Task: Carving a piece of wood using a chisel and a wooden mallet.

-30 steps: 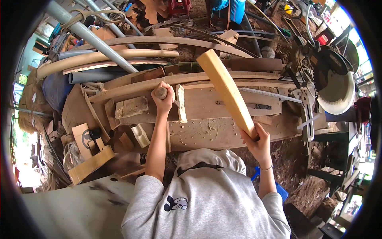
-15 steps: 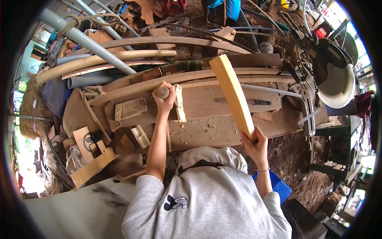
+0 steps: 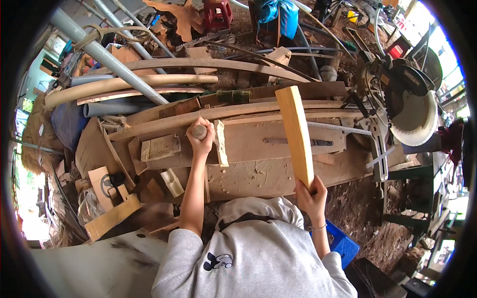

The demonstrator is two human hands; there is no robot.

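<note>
My left hand (image 3: 202, 144) is closed in a fist round an upright wooden tool handle (image 3: 199, 131), seen end-on. What lies below the handle is hidden by the fist. Right beside it stands a narrow pale piece of wood (image 3: 221, 145) with a rough, chipped face. My right hand (image 3: 312, 197) grips the lower end of a long, thick yellow wooden bat (image 3: 295, 139), raised over the workbench (image 3: 238, 181) and apart from the handle. Behind the bat, a thin dark metal tool (image 3: 320, 143) lies flat on the bench.
Wood chips (image 3: 256, 171) are scattered on the bench. A wooden block (image 3: 161, 147) and a grooved pale piece (image 3: 172, 182) lie to the left. Long curved boards (image 3: 238, 107) run along the far side. A circular saw (image 3: 412, 104) stands at the right, grey pipes (image 3: 107, 52) at upper left.
The bat in my right hand has swung more upright, its top shifting right and nearer. My left hand keeps its hold on the handle. The whole view has shifted slightly.
</note>
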